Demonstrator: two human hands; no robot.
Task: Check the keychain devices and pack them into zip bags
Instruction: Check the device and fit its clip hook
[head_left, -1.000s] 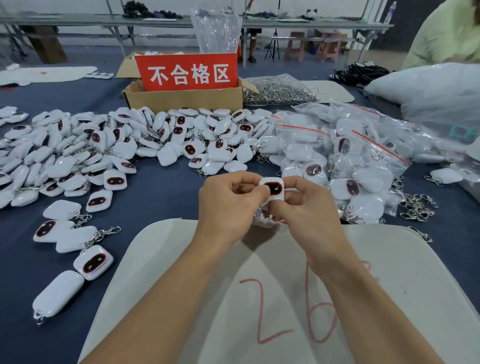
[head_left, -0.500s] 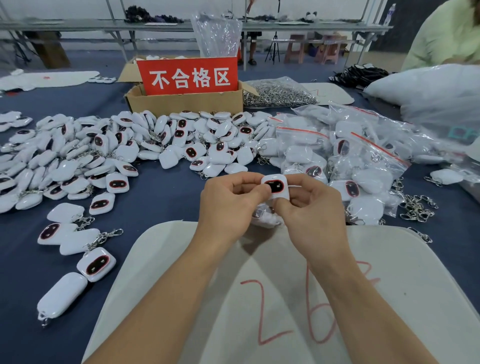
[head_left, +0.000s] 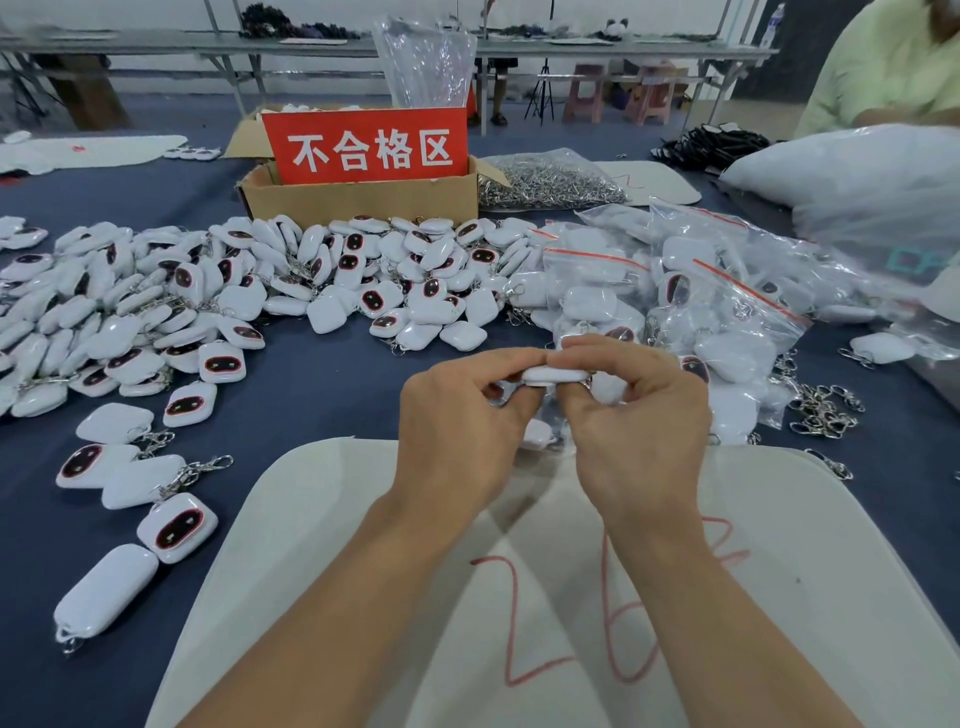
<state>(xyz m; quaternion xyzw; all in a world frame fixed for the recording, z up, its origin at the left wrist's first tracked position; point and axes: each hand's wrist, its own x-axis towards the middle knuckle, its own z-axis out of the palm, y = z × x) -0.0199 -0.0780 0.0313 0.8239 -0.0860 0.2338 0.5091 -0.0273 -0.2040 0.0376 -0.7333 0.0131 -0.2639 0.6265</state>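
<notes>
Small factory QC/packing workshop. Long blue-covered worktable (head_left: 322, 400) w/ hundreds of identical white keychain devices (head_left: 332, 270) in loose heap, filled zip bags (head_left: 727, 312) piled alongside, bag of metal clasps (head_left: 550, 182), cardboard box (head_left: 363, 201) w/ red sign (head_left: 369, 148) "不合格区" (reject area). More folding tables (head_left: 623, 49) at back.

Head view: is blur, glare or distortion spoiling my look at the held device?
Head view, centre: the held device is sharp but edge-on; head view, far right: the plastic bags smear into blur; head view overall: wide-angle bending toward the edges, soft shadows on the white mat.
</notes>
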